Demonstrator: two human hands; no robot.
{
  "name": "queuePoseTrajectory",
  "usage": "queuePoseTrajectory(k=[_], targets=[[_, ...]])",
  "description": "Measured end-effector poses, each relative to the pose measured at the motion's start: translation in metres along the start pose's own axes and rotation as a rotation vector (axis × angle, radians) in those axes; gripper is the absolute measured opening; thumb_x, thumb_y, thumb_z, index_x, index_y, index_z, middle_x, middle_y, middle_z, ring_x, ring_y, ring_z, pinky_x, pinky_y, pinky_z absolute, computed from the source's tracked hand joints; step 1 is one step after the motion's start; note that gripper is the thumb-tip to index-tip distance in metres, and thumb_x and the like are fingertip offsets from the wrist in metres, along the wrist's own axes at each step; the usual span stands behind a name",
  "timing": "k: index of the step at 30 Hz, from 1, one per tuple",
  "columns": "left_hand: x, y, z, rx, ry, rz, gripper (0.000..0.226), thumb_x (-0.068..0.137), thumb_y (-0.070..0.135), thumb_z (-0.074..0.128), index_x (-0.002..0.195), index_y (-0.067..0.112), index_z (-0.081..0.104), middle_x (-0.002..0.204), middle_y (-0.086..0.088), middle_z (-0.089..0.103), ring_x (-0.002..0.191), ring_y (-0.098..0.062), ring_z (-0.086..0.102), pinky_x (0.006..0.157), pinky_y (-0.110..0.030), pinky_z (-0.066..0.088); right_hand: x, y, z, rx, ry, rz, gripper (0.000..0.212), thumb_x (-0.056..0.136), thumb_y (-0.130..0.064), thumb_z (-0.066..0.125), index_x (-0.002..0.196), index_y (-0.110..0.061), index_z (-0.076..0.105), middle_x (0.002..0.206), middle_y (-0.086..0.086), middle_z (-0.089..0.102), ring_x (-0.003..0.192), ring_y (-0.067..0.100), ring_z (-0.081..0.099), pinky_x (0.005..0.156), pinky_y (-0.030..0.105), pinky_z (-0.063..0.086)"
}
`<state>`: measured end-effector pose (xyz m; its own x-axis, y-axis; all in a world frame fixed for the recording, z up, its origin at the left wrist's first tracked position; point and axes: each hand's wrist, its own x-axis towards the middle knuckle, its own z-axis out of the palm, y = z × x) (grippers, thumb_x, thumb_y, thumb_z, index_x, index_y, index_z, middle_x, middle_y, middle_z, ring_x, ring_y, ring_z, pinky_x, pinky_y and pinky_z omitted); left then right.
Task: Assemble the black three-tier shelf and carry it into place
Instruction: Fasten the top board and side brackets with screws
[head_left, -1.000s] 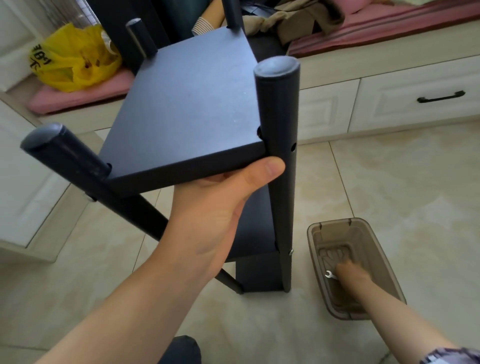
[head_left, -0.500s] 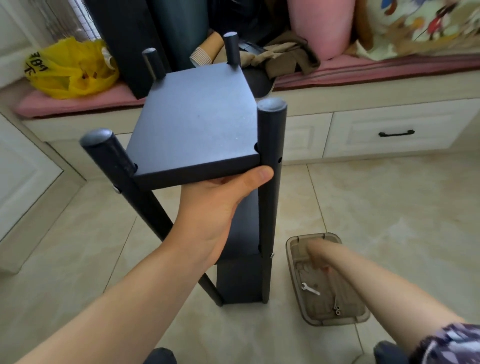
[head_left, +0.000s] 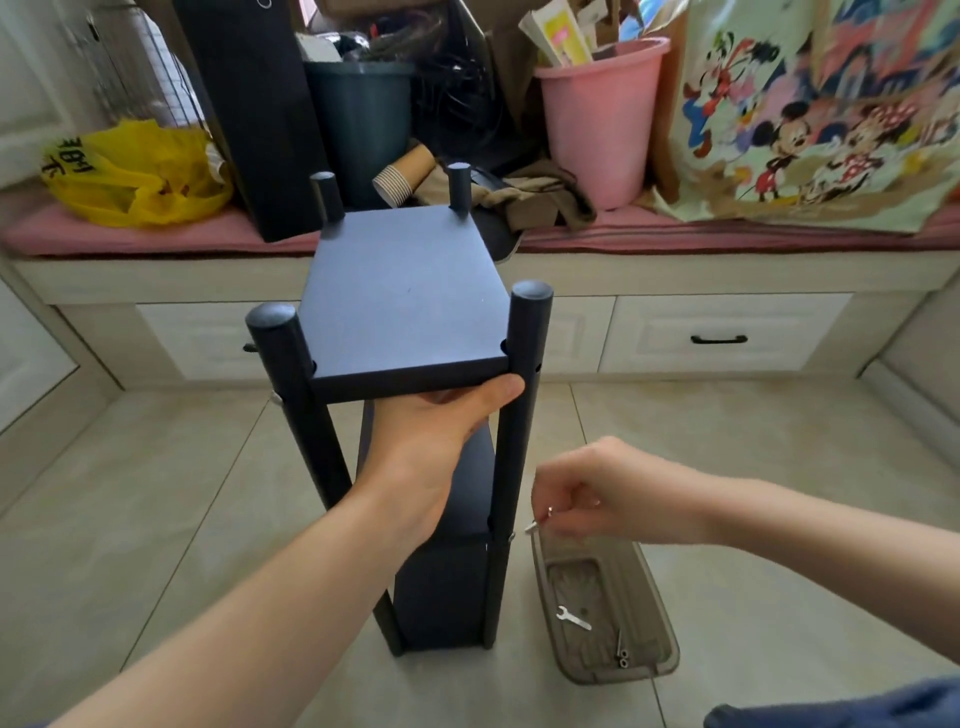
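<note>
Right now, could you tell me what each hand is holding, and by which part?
The left hand grips the shelf by the front edge of its top board; the right hand pinches a small silver screw by one end.

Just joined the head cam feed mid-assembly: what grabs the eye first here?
The black three-tier shelf stands on the tiled floor at centre, with the left hand gripping the front edge of its top board. Beside the shelf's front right post, the right hand pinches a small silver screw above a translucent brown bin that holds a wrench. Behind, a pink bucket sits on the cushioned bench.
</note>
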<state>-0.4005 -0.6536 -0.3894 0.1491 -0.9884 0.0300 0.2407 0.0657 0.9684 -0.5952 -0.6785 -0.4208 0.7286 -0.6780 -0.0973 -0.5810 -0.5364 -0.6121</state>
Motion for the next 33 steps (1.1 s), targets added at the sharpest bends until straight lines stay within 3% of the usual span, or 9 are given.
queuePoseTrajectory(k=[4, 8, 13, 17, 23, 33], targets=[[-0.003, 0.0, -0.004, 0.016, -0.016, 0.018, 0.041, 0.047, 0.038, 0.09, 0.087, 0.031, 0.079, 0.099, 0.0, 0.078, 0.107, -0.021, 0.071, 0.108, -0.052, 0.048, -0.016, -0.024, -0.004, 0.357, 0.349, -0.098, 0.01, 0.086, -0.006, 0.075, 0.086, -0.011, 0.067, 0.072, -0.001, 0.072, 0.062, 0.014, 0.069, 0.062, 0.017, 0.051], [-0.002, -0.001, -0.013, 0.007, -0.016, 0.021, 0.048, 0.045, 0.039, 0.09, 0.089, 0.023, 0.079, 0.099, -0.004, 0.078, 0.104, -0.022, 0.073, 0.102, -0.047, 0.052, -0.022, -0.044, -0.015, 0.452, 0.602, -0.258, 0.014, 0.082, -0.004, 0.077, 0.089, -0.009, 0.066, 0.077, 0.004, 0.072, 0.064, 0.02, 0.071, 0.068, 0.024, 0.057], [0.0, -0.007, -0.016, -0.03, -0.014, 0.014, 0.051, 0.045, 0.034, 0.089, 0.094, 0.023, 0.078, 0.097, -0.001, 0.078, 0.096, -0.016, 0.075, 0.069, -0.02, 0.057, -0.029, -0.047, -0.016, 0.385, 0.823, -0.282, 0.017, 0.079, -0.008, 0.08, 0.087, -0.013, 0.066, 0.078, -0.004, 0.071, 0.069, 0.017, 0.073, 0.073, 0.023, 0.057], [0.001, -0.007, -0.016, -0.028, -0.011, 0.013, 0.045, 0.045, 0.039, 0.089, 0.088, 0.034, 0.08, 0.097, 0.004, 0.078, 0.097, -0.013, 0.074, 0.064, -0.019, 0.055, -0.023, -0.046, -0.019, 0.317, 0.867, -0.269, 0.015, 0.078, -0.013, 0.079, 0.085, -0.015, 0.065, 0.079, -0.006, 0.072, 0.072, 0.013, 0.073, 0.074, 0.022, 0.057], [0.001, -0.006, -0.015, -0.031, -0.012, 0.013, 0.05, 0.047, 0.042, 0.089, 0.095, 0.034, 0.079, 0.103, 0.002, 0.077, 0.102, -0.016, 0.073, 0.064, -0.021, 0.055, -0.014, -0.044, -0.016, 0.241, 0.853, -0.224, 0.013, 0.077, -0.012, 0.08, 0.081, -0.013, 0.067, 0.075, -0.007, 0.071, 0.073, 0.011, 0.073, 0.075, 0.026, 0.058], [0.001, -0.004, -0.017, -0.035, -0.034, 0.009, 0.041, 0.048, 0.04, 0.086, 0.088, 0.038, 0.08, 0.095, 0.005, 0.078, 0.095, -0.011, 0.074, 0.063, -0.019, 0.055, -0.015, -0.041, -0.02, 0.227, 0.93, -0.232, 0.015, 0.078, -0.004, 0.079, 0.08, -0.01, 0.064, 0.074, -0.008, 0.071, 0.065, 0.011, 0.072, 0.071, 0.023, 0.058]])
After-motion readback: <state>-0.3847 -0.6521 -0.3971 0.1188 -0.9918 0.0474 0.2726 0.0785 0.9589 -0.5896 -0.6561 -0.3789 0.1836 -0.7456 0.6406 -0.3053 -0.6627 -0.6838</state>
